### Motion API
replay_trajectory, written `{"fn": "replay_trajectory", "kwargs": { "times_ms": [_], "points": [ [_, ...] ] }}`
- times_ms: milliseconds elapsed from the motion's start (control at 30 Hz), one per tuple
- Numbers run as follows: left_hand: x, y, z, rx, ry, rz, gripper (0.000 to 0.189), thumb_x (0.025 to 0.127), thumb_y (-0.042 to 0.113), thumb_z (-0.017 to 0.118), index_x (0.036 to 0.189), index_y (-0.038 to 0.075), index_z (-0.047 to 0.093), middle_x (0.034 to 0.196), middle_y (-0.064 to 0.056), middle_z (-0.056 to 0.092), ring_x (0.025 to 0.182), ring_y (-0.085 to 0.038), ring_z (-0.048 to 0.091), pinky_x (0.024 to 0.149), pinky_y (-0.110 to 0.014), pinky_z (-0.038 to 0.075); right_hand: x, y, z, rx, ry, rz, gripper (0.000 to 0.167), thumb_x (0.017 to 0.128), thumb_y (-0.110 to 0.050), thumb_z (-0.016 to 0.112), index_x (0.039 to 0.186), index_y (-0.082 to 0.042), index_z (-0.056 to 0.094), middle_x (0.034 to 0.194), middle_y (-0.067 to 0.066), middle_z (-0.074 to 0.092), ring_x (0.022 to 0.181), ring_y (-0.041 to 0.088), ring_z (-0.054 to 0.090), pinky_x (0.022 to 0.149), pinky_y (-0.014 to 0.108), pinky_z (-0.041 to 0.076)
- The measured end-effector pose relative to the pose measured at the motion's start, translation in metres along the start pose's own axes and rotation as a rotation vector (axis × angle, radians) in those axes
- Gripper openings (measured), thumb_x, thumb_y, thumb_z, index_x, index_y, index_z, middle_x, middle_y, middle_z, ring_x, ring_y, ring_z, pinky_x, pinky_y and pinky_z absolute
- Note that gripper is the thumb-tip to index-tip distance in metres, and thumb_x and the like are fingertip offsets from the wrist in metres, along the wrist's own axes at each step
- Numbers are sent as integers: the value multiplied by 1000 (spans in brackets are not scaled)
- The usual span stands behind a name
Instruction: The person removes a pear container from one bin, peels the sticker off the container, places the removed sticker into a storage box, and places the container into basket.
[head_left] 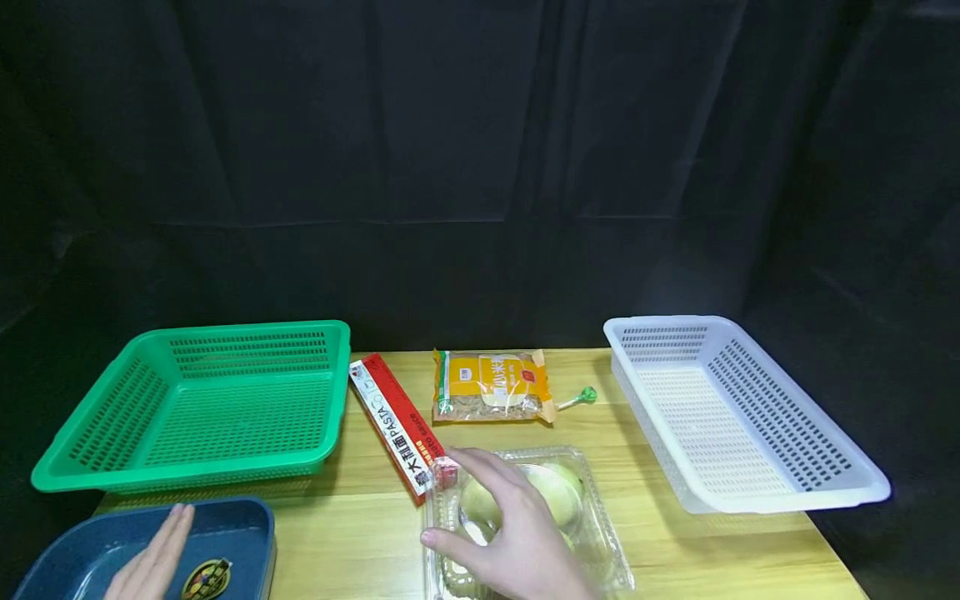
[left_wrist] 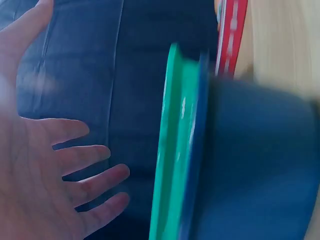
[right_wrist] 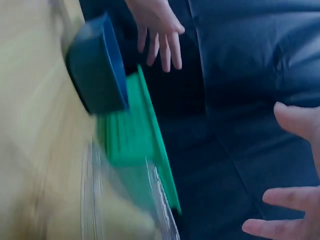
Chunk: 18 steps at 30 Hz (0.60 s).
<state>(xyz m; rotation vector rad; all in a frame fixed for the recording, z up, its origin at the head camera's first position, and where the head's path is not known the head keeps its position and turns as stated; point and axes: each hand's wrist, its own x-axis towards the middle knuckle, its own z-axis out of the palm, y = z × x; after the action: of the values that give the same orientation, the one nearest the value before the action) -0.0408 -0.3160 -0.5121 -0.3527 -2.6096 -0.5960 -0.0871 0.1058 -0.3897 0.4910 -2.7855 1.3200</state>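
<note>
My right hand (head_left: pixel 517 533), fingers spread and thumb apart, is over a clear plastic clamshell box (head_left: pixel 603 550). Pale green, round produce (head_left: pixel 566 492) shows through the box. In the right wrist view a gap separates this hand (right_wrist: pixel 295 180) from the box (right_wrist: pixel 155 190), and nothing is in its grasp. My left hand (head_left: pixel 153 558) hovers over the blue basin (head_left: pixel 232 512), fingers straight. Seen in the left wrist view, the left palm (left_wrist: pixel 35 180) is bare and its fingers are spread beside the basin's wall (left_wrist: pixel 260 160). A small black round-labelled item (head_left: pixel 206 579) lies in the basin.
A green basket (head_left: pixel 247 417) stands behind the basin, a white basket (head_left: pixel 720 408) at the right. Between them lie a red-and-white pasta box (head_left: pixel 397 425), an orange grain bag (head_left: pixel 491 387) and a green-topped lollipop (head_left: pixel 587 395). Dark cloth (head_left: pixel 480 167) hangs behind the table.
</note>
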Motion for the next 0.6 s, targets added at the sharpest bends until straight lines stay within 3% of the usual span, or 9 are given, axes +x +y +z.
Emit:
{"fn": "replay_trajectory", "kwargs": {
  "times_ms": [33,100,167,200,233,333,400,500,600],
  "points": [
    [0,6,9,-27,51,34,85,101,40,68,171,20,24,172,-12,31,147,-35,45,109,-44,44,-1,5,-3,-40,18,-1,80,80,-67,84,151,-47,54,157,-9,53,142,27,52,109,67,46],
    [7,29,18,-109,65,49,89,100,42,69,171,32,18,173,3,24,157,-16,29,122,-31,27,-4,16,-9,-104,65,-31,85,79,-66,86,154,-46,51,160,-7,51,145,30,49,110,69,44],
    [17,54,23,-185,61,87,85,102,49,63,172,33,17,173,6,21,156,5,15,123,-17,11,-7,29,-14,-175,116,-62,89,78,-65,86,156,-44,50,161,-4,50,146,33,49,111,72,42],
    [22,65,25,-199,61,117,83,103,54,59,172,30,17,174,5,22,157,3,15,125,-18,12,-8,35,-17,-199,133,-70,89,78,-65,86,157,-43,50,161,-3,50,146,37,47,111,74,41],
    [27,75,29,-212,81,157,83,104,60,54,172,27,19,174,4,22,154,11,12,119,-7,6,-10,42,-21,-220,155,-86,90,79,-64,87,157,-40,50,162,-1,50,146,40,47,110,75,40],
    [38,95,43,-219,109,242,85,104,73,39,172,24,20,174,5,24,157,-6,27,122,-9,11,-17,63,-32,-267,216,-116,91,77,-59,90,156,-33,53,160,4,52,144,42,48,107,76,43],
    [41,104,56,-204,110,248,91,101,78,37,171,23,22,174,1,30,150,-21,43,123,-22,29,-21,77,-41,-294,253,-132,93,76,-55,92,157,-28,54,159,8,52,142,43,49,103,78,43],
    [38,103,86,-199,68,213,94,96,77,53,170,24,27,169,-5,42,130,-32,59,107,-41,51,-28,98,-52,-314,317,-133,96,74,-50,95,157,-25,54,158,11,53,138,42,50,100,78,44],
    [35,99,116,-196,19,194,106,85,73,73,169,23,32,167,-7,45,129,-30,59,90,-50,58,-37,115,-62,-299,339,-90,97,74,-45,96,158,-26,52,158,13,53,138,44,50,97,82,43]
  ]
}}
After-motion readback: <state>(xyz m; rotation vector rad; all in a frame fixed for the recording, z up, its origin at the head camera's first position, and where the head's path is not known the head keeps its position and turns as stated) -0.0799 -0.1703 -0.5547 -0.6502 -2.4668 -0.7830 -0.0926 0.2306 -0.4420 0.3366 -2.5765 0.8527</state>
